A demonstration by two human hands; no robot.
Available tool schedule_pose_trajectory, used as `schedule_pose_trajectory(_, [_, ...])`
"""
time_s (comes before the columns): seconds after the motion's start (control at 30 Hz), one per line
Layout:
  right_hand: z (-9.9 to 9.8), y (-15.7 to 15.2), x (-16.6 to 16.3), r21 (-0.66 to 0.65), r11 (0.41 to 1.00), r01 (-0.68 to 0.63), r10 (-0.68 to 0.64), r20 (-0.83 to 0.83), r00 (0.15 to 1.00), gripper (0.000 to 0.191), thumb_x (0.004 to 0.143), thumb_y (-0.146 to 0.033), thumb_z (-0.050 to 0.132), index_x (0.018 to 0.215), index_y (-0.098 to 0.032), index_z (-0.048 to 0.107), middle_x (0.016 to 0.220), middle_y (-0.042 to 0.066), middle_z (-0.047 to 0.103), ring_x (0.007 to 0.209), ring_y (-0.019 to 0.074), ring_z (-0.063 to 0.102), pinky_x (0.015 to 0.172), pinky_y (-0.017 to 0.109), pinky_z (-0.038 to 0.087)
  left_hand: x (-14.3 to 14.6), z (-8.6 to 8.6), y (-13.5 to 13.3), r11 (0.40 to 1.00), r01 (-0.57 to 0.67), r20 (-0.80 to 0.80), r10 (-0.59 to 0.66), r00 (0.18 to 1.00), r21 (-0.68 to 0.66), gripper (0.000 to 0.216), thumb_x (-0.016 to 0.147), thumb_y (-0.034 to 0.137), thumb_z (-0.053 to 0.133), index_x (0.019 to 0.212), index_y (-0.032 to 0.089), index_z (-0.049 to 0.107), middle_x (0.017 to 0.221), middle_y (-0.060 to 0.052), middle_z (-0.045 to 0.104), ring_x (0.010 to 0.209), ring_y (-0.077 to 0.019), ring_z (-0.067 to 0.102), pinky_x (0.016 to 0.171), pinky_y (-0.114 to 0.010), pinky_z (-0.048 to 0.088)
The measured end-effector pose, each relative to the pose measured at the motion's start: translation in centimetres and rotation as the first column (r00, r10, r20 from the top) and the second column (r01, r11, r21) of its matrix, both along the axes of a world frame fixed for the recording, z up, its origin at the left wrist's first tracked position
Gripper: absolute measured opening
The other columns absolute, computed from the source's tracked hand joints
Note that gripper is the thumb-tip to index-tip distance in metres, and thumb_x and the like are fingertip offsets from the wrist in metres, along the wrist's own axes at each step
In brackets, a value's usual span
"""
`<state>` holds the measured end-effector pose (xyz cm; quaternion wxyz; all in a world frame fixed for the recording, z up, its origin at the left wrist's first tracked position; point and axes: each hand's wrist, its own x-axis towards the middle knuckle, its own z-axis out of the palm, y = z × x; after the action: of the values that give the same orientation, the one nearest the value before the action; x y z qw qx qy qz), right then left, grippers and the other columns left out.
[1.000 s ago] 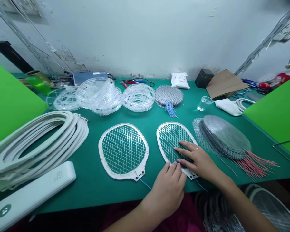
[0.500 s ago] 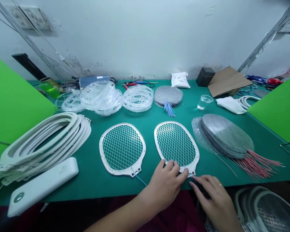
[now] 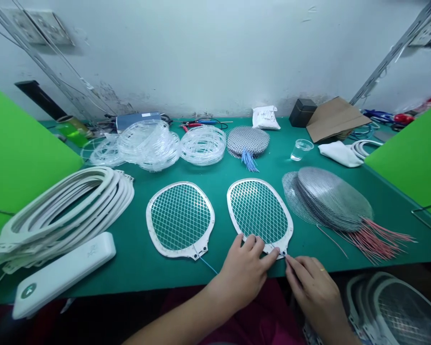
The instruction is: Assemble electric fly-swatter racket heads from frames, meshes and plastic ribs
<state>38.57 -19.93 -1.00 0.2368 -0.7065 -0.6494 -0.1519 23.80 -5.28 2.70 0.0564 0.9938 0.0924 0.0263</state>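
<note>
While right fingers (image 3: 290, 263) pinch its wire (image 3: 282, 254), left fingers (image 3: 249, 243) spread, the frame (image 3: 230, 208) lies flat — white, rounded (diamond-meshed).

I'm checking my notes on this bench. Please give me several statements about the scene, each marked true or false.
1. The left hand and right hand are both at the right mesh frame. True.
2. The right hand grips the clear cup. False: it is at that frame's lower end.
3. A blue wire extends from the left mesh frame. True.
4. The left mesh frame lies on the red-wired stack. False: it lies on the green table.
</note>
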Motion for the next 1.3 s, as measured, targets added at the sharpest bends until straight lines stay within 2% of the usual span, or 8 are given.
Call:
schedule_pose_trajectory(0.27, [-0.5, -0.3, -0.8, -0.022, 1.0, -0.011, 0.012, 0.04, 0.999, 0.025, 0.097, -0.012, 0.049, 0.117, -0.002, 0.06, 0.091, 0.014, 0.06, 0.085, 0.0239, 0.054, 0.075, 0.04, 0.048, 0.5, 0.1, -0.3, 1.0, -0.005, -0.009, 0.005, 1.0, 0.027, 0.044, 0.102, 0.034, 0.038, 0.146, 0.027, 0.038, 0.132, -0.012, 0.052, 0.118, -0.0313, 0.049, 0.097, -0.051, 0.041])
schedule_pose_trajectory(0.4, [-0.4, -0.2, -0.3, -0.076, 0.993, -0.094, 0.106, 0.178, 0.978, 0.025, 0.096, -0.005, 0.043, 0.109, -0.002, 0.064, 0.095, 0.016, 0.064, 0.09, 0.0255, 0.056, 0.078, 0.042, 0.048, 0.9, 0.3, -0.1, 0.999, 0.02, -0.031, -0.019, 0.999, 0.032, 0.043, 0.1, 0.034, 0.044, 0.142, 0.025, 0.043, 0.125, -0.011, 0.054, 0.107, -0.0297, 0.052, 0.088, -0.048, 0.046])
schedule_pose_trajectory(0.57, [1.1, 0.7, 1.4, -0.214, 0.959, -0.188, 0.233, 0.213, 0.949, 0.029, 0.095, -0.004, 0.039, 0.099, -0.006, 0.068, 0.082, 0.011, 0.061, 0.075, 0.0209, 0.053, 0.07, 0.037, 0.048, 1.4, 1.0, 0.4, 0.997, 0.06, -0.055, -0.058, 0.997, 0.04, 0.043, 0.097, 0.032, 0.05, 0.138, 0.024, 0.045, 0.116, -0.01, 0.056, 0.097, -0.028, 0.054, 0.075, -0.041, 0.048])
schedule_pose_trajectory(0.83, [2.0, 0.6, 3.4, -0.24, 0.936, -0.258, 0.248, -0.072, 0.966, 0.033, 0.1, -0.018, 0.037, 0.103, -0.014, 0.07, 0.078, 0.007, 0.062, 0.068, 0.0177, 0.06, 0.058, 0.028, 0.051, 2.2, 1.1, -0.2, 0.999, 0.032, -0.062, -0.031, 0.998, 0.014, 0.034, 0.09, 0.029, 0.061, 0.124, 0.023, 0.055, 0.112, -0.01, 0.058, 0.098, -0.0292, 0.056, 0.086, -0.048, 0.047])
schedule_pose_trajectory(1.0, [3.3, 0.6, 6.3, -0.4, 0.819, -0.412, 0.25, -0.397, 0.883, 0.024, 0.098, -0.034, 0.053, 0.11, -0.024, 0.071, 0.08, 0.002, 0.07, 0.069, 0.0141, 0.068, 0.059, 0.019, 0.054, 1.4, -0.3, -1.7, 0.996, -0.028, 0.038, 0.024, 0.999, 0.09, 0.042, 0.092, 0.036, 0.059, 0.13, 0.02, 0.052, 0.121, -0.015, 0.059, 0.11, -0.0345, 0.056, 0.096, -0.059, 0.041])
schedule_pose_trajectory(1.07, [3.5, 2.1, 7.2, -0.322, 0.872, -0.368, 0.262, -0.33, 0.907, 0.026, 0.099, -0.037, 0.05, 0.11, -0.025, 0.071, 0.089, 0.003, 0.072, 0.076, 0.0157, 0.069, 0.065, 0.021, 0.055, 0.6, -0.7, -2.1, 0.991, -0.065, 0.083, 0.055, 0.995, 0.115, 0.046, 0.096, 0.04, 0.051, 0.136, 0.017, 0.048, 0.129, -0.017, 0.057, 0.118, -0.0364, 0.053, 0.098, -0.058, 0.039])
schedule_pose_trajectory(1.17, [2.7, 5.9, 7.2, -0.144, 0.963, -0.229, 0.224, -0.047, 0.973, 0.035, 0.099, -0.042, 0.046, 0.122, -0.026, 0.067, 0.113, 0.01, 0.07, 0.1, 0.026, 0.067, 0.079, 0.036, 0.056, -0.4, -1.5, -2.3, 0.98, -0.107, 0.155, 0.08, 0.985, 0.169, 0.044, 0.102, 0.043, 0.039, 0.134, 0.014, 0.05, 0.133, -0.016, 0.057, 0.125, -0.0328, 0.051, 0.1, -0.051, 0.04])
schedule_pose_trajectory(1.3, [0.8, 10.4, 5.9, -0.2, 0.94, -0.275, 0.307, 0.154, 0.939, 0.043, 0.094, -0.044, 0.054, 0.136, -0.032, 0.057, 0.137, 0.011, 0.058, 0.121, 0.034, 0.057, 0.087, 0.05, 0.053, -0.3, -3.7, -1.8, 0.935, -0.172, 0.352, 0.055, 0.934, 0.311, 0.032, 0.1, 0.045, 0.048, 0.118, 0.021, 0.058, 0.121, -0.01, 0.066, 0.119, -0.0269, 0.057, 0.099, -0.044, 0.043])
